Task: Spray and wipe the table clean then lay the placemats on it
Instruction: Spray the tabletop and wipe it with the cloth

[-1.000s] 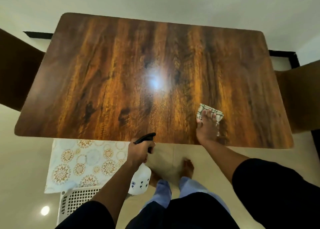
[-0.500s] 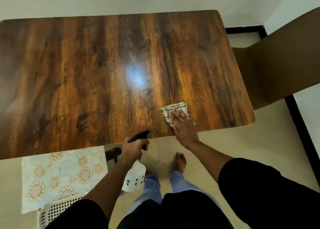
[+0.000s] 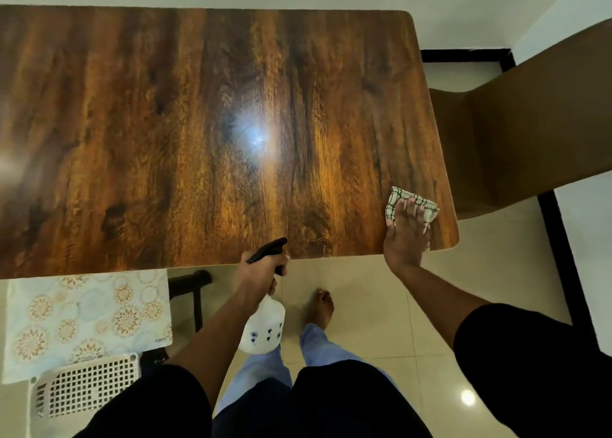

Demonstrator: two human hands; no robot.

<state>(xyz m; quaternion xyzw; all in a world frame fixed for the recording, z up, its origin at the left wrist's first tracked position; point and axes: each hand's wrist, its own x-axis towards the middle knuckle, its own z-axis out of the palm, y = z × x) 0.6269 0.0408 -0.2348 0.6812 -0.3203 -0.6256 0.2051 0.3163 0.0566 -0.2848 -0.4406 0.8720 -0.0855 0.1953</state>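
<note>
Right hand [image 3: 405, 235]: fingers [image 3: 412, 207] laid out straight and flat on a checked cloth [image 3: 395, 202], pressing it to the table [image 3: 198, 123] at the near right corner. Nothing is pinched; the flat palm likely spreads pressure for wiping. Cloth folded small, its edges showing beyond the fingertips, close to the table's right edge.

Left hand [image 3: 260, 273]: fingers curled round the neck of a spray bottle [image 3: 263, 328], black trigger head [image 3: 268, 250] pointing over the near table edge. The white body hangs below table level, probably held ready for another spray while kept off the surface being wiped.

Table: dark wood-grain top, glossy, a light reflected near its middle. Whether it is wet cannot be told.

Placemats [image 3: 86, 318]: pale, with a round floral pattern, lying below the table's near left edge on top of a white perforated basket [image 3: 86, 388], apparently parked there until wiping is done; not yet laid.

Chair [image 3: 530, 133]: brown, drawn up at the table's right end.
</note>
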